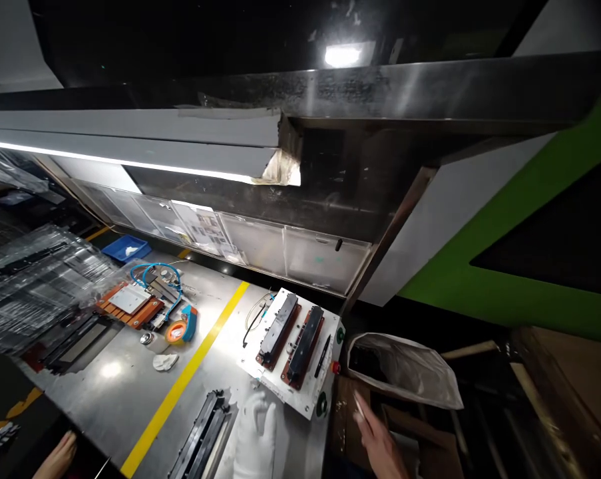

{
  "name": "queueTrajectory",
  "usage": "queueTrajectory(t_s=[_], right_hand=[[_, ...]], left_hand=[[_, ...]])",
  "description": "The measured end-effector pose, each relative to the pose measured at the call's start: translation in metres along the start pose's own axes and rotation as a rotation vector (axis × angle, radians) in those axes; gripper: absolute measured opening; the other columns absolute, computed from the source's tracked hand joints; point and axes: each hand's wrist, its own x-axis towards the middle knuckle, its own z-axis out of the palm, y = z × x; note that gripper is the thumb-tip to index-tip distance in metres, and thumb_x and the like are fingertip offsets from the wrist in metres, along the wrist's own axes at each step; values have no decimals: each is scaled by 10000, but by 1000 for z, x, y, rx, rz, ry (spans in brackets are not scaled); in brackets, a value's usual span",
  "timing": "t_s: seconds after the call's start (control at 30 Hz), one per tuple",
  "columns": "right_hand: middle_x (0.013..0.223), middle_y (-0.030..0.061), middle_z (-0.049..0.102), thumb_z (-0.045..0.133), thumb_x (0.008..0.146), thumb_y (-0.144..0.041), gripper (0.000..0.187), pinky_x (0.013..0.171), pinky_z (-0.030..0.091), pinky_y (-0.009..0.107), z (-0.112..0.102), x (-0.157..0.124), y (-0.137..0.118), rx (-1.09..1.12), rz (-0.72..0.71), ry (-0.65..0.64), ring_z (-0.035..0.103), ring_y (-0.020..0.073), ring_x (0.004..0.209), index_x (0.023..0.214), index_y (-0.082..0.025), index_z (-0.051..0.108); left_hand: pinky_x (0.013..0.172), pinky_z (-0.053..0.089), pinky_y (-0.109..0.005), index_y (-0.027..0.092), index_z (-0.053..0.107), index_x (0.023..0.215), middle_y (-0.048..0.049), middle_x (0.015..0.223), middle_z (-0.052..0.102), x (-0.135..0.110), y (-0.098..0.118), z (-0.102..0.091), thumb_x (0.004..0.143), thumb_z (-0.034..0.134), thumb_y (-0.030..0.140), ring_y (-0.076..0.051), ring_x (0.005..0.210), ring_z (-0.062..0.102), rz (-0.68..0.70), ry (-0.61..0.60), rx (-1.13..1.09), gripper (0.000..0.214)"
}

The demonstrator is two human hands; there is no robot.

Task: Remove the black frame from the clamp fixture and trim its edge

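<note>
In a white glove, my left hand (254,436) is over the steel bench, fingers curved and thumb apart, with nothing visible between them. Just left of it lie long black plastic parts (200,432). My bare right hand (379,440) is past the bench's right edge, above cardboard. Its fingers are drawn together, and a small pale sliver shows at them that I cannot make out. Ahead of both hands, a white fixture plate (280,382) carries two long black parts, a left one (279,331) and a right one (306,346), on red-brown bases. A black pen-like tool (323,356) lies beside them.
A lined waste bin (404,372) stands right of the bench. Left of the yellow stripe (190,372) are an orange fixture (130,305), a tape roll (177,332), a small bottle (153,342) and a white wad (165,362). Another person's hand (58,458) shows at lower left.
</note>
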Motion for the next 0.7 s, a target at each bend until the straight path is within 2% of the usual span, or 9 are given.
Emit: queueTrajectory(t_s=[0.07, 0.13, 0.2, 0.3, 0.37, 0.47, 0.7], right_hand=[[1301, 96, 648, 378, 935, -562, 577, 982, 525, 351, 0, 33, -50, -7, -197, 27, 610, 272, 1213, 1381, -266, 592], [1195, 99, 659, 316, 998, -467, 532, 884, 536, 300, 8, 61, -101, -82, -348, -4, 665, 221, 1038, 1421, -247, 551], [1103, 73, 648, 296, 1023, -339, 482, 801, 520, 274, 22, 82, -144, -244, -441, -20, 657, 184, 916, 1443, -268, 522], [1057, 59, 631, 311, 995, -161, 507, 759, 481, 283, 46, 102, -186, -547, -460, 9, 620, 204, 950, 1419, -327, 536], [1066, 67, 626, 335, 978, -126, 515, 756, 464, 303, 59, 109, -199, -670, -446, 24, 591, 239, 1008, 1391, -344, 552], [1098, 71, 611, 369, 976, -134, 472, 755, 446, 320, 69, 112, -204, -722, -455, 24, 557, 260, 1039, 1343, -354, 570], [1091, 60, 613, 397, 970, -131, 413, 739, 413, 317, 72, 113, -203, -738, -476, 5, 545, 250, 1030, 1262, -347, 594]], left_hand=[[1014, 534, -452, 236, 656, 974, -148, 1305, 626, 21, 29, 42, 930, 470, 444, -261, 1194, 606, 61, -3, -14, 283], [1072, 486, -438, 192, 649, 1057, -178, 1350, 588, 54, 51, 68, 949, 429, 420, -282, 1262, 555, 160, -38, 46, 335], [1044, 490, -470, 177, 638, 1152, -180, 1271, 633, 88, 64, 81, 935, 458, 416, -315, 1204, 584, 220, -98, 142, 370], [1012, 500, -464, 187, 612, 1232, -147, 1218, 668, 124, 70, 86, 938, 440, 374, -311, 1148, 617, 320, -210, 182, 388], [995, 510, -447, 175, 609, 1239, -148, 1246, 657, 131, 68, 86, 954, 390, 335, -300, 1149, 621, 358, -264, 178, 394], [1015, 503, -442, 167, 594, 1273, -156, 1297, 632, 130, 62, 87, 958, 375, 314, -297, 1190, 606, 331, -295, 157, 411], [1119, 436, -440, 177, 545, 1365, -148, 1393, 587, 128, 53, 94, 972, 359, 337, -282, 1282, 549, 312, -322, 114, 464]])
